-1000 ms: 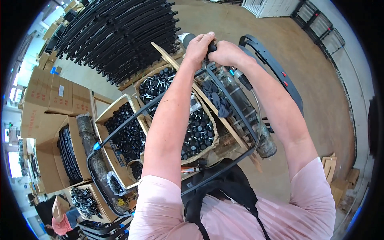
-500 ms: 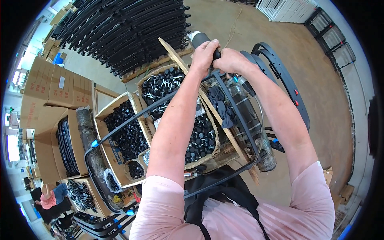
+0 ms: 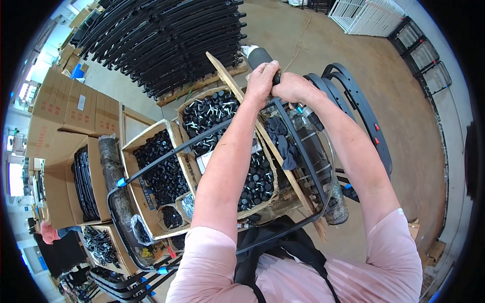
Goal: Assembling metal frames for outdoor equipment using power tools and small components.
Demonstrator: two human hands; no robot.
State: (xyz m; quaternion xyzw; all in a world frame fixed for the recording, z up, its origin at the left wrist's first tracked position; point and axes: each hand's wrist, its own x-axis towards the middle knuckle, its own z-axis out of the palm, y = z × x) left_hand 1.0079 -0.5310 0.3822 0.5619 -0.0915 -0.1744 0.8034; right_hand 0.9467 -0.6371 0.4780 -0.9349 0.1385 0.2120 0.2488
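Fingers of the left hand (image 3: pixel 261 81) are curled shut around a dark cylindrical power tool with a grey rounded end (image 3: pixel 260 58), at the spot where it meets the far corner of a large black rectangular metal frame with rounded corners (image 3: pixel 298 146); fingers of the right hand (image 3: pixel 293 88) are likewise closed, pinching at the same corner just beside the left hand, knuckles touching or nearly so. What exactly sits between the right fingertips is hidden; cannot tell if it is a small fitting or the frame tube itself. Frame lies tilted across the work area, long axis running from the far corner under the hands down toward the person's left, where a blue clip (image 3: pixel 121 182) marks the near-left corner. Work point is thus at the frame's far end, straight ahead of both hands, at full reach of both forearms; neither hand is clearly nearer, left sits slightly farther out along the tool. Tool's axis points away and up-left from the hands. Beneath the frame: open cardboard boxes filled with small black plastic caps and bolts (image 3: pixel 161 171), a bare wooden slat (image 3: pixel 237 91) running diagonally under the left forearm, a dark grey cloth (image 3: pixel 283 141) draped over the frame rail. Beyond, a stacked pile of black frames (image 3: pixel 166 40) on the floor
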